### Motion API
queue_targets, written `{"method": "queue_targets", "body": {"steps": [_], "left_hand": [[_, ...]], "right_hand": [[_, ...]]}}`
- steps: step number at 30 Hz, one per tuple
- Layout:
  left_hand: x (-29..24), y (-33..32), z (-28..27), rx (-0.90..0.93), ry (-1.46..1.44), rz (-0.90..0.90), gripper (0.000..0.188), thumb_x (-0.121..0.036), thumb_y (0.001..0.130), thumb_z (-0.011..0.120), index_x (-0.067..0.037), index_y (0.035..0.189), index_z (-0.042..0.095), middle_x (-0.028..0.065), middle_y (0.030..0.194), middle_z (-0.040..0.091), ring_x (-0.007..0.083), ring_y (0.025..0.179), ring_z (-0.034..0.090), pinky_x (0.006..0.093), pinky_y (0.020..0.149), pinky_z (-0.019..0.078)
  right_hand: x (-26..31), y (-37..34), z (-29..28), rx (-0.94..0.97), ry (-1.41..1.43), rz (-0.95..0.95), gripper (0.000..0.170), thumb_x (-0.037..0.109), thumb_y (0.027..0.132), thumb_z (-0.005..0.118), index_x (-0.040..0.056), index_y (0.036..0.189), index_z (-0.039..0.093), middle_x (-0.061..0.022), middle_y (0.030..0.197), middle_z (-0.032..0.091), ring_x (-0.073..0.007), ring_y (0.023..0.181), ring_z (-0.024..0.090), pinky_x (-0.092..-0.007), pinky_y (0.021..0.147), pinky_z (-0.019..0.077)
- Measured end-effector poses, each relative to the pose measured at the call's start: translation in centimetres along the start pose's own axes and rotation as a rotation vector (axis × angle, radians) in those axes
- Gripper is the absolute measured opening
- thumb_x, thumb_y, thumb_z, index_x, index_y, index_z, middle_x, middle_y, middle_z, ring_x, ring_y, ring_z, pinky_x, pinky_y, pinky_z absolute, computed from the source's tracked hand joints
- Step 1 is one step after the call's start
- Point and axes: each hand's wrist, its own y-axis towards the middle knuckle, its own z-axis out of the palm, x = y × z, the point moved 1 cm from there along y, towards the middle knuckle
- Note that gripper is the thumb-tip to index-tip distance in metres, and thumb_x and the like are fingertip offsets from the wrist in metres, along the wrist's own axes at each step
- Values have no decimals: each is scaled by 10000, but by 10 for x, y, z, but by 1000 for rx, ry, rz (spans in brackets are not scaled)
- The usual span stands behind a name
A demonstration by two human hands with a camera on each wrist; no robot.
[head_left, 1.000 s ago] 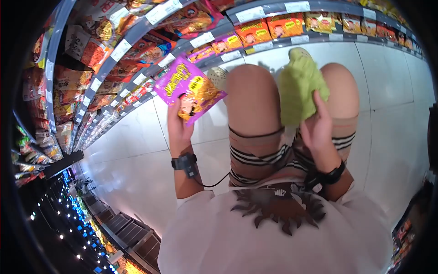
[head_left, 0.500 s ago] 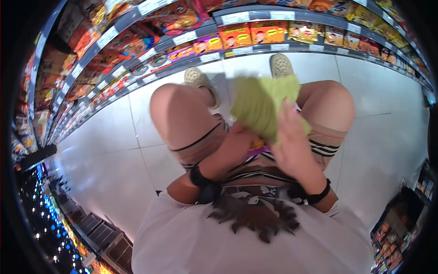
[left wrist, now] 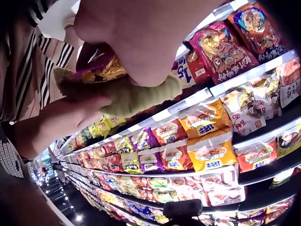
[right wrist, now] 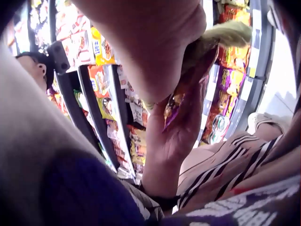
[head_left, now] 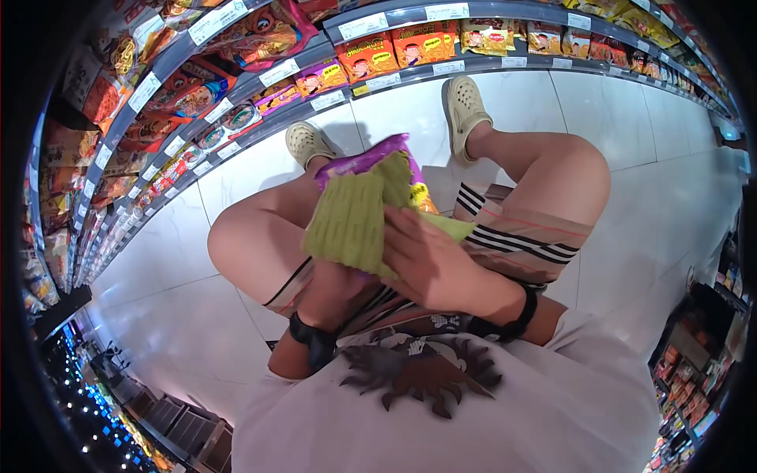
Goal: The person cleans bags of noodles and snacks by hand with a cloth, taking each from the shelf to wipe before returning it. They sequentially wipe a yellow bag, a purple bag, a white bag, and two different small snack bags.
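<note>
Clock read with 12 at top of the head view.

Hidden or unclear: most of the shiny purple plastic packet [head_left: 371, 154] sits behind a ribbed lime-green cloth [head_left: 347, 217]; only the purple top edge and a yellow-and-orange strip at its 2 o'clock side show. Left hand [head_left: 337, 285] blurred, its fingers largely covered by the cloth. In the left wrist view, that near hand fills the top and blocks much of the packet; in the right wrist view, the right hand does the same. Far shelf ends too small to make out.

Writing: yellow lettering on the packet, cut off by the cloth, not readable. Orange packets with yellow labels [head_left: 394, 55] on the grey shelf [head_left: 426, 75] at 12 o'clock; print too small to read. White price tags [head_left: 447, 11] along the shelf edges, likewise. Left wrist view: a white-and-purple pack [left wrist: 185, 70] at 1 o'clock shows what looks like "1.5".

Hands: close together, packet and cloth between them. Left hand grips the packet's lower part. Right hand [head_left: 432, 262] lies with fingers extended over the cloth, pressing it against the packet from the 4 o'clock side. Packet's free top edge points to 12 o'clock from both hands, over the pale tiled floor [head_left: 158, 236], between two beige clogs [head_left: 467, 118].
</note>
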Motion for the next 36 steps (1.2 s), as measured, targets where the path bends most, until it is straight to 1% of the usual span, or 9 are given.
{"method": "queue_targets", "body": {"steps": [2,4,11,14,24,26,28,30,36], "left_hand": [[-4,2,-8,33,687,125,495,-113,937,515,-26,1409,394,121,1334,558,239,1193,586,354,970,512],[-2,1,-7,-55,-479,-215,476,-143,959,498,-43,1413,396,119,1334,562,249,1196,587,370,978,508],[-10,-1,14,-255,-377,-279,431,-224,1004,518,-64,1392,420,113,1311,562,229,1154,608,369,947,529],[-3,-16,-15,15,978,136,431,-230,1012,499,-64,1401,415,111,1310,563,221,1159,602,364,948,524],[-30,13,17,-147,-191,-83,548,-256,1010,529,-56,1473,314,114,1430,472,255,1265,519,394,1021,477],[-31,1,6,58,1332,393,536,-304,1022,489,-47,1463,325,127,1442,461,264,1283,502,402,1057,450],[-33,1,5,93,1452,464,562,-371,1021,461,-47,1462,335,130,1447,457,258,1296,489,394,1069,437],[-40,3,23,-402,-103,-231,581,-395,1013,463,-47,1463,345,119,1454,452,235,1299,486,372,1062,440],[-28,22,11,-316,-1,-69,573,-362,965,592,-86,1418,375,121,1308,543,227,1167,583,371,976,519]], "right_hand": [[1,1,5,-34,22,-112,419,168,801,666,-43,1156,592,-215,1297,531,-401,1315,430,-483,1093,351],[-7,5,-3,-23,-27,-36,420,164,804,663,-37,1167,591,-212,1309,525,-397,1314,432,-481,1093,354],[-2,9,-7,-151,-105,71,453,206,797,661,-6,1193,597,-200,1367,500,-373,1342,417,-472,1103,348],[8,0,-2,-47,-89,-80,428,213,779,668,14,1154,620,-161,1370,523,-337,1341,436,-459,1103,350],[20,7,-23,-357,-155,40,454,244,807,624,19,1201,613,-133,1325,556,-306,1338,443,-495,1120,307],[19,5,-9,-358,-151,-22,487,265,794,628,10,1209,609,-145,1294,566,-336,1317,461,-502,1123,296],[18,2,-2,-345,-173,-173,458,246,799,624,8,1191,623,-144,1272,583,-322,1295,487,-487,1123,303],[6,2,-2,-369,-187,-172,464,233,794,625,3,1196,619,-139,1273,584,-306,1303,481,-481,1119,313],[5,12,-12,-353,-53,-4,391,221,804,599,17,1136,635,-182,1305,558,-303,1333,446,-484,1116,318]]}}
